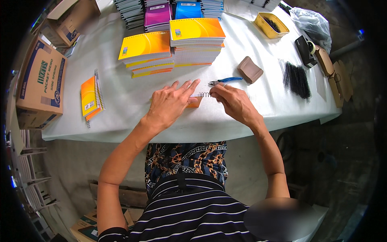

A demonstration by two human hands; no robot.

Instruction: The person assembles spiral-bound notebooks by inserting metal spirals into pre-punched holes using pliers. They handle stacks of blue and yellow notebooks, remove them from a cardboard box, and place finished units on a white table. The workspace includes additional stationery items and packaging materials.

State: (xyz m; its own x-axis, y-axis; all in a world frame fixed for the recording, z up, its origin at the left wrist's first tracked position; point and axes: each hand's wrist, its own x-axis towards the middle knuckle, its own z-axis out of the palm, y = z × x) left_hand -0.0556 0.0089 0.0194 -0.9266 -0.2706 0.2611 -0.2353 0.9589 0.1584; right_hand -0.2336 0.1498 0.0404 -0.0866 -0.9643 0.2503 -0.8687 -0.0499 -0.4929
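My left hand lies over a small notebook, fingers stretched out, holding it against the table. Only an orange corner of the notebook shows beside the thumb; the hand covers the rest. A dark spiral wire coil runs along the notebook's far edge and out to the right. My right hand is closed with its fingertips pinching the coil's right part. Just beyond that hand are blue-handled cutting pliers, their jaws near the knuckles. A brown curved block sits past the pliers.
Stacked yellow-orange notebooks stand ahead, with purple and blue ones behind. Spiral-bound notebooks lie left, near a cardboard carton. To the right are black coils, a yellow tub and a tape dispenser.
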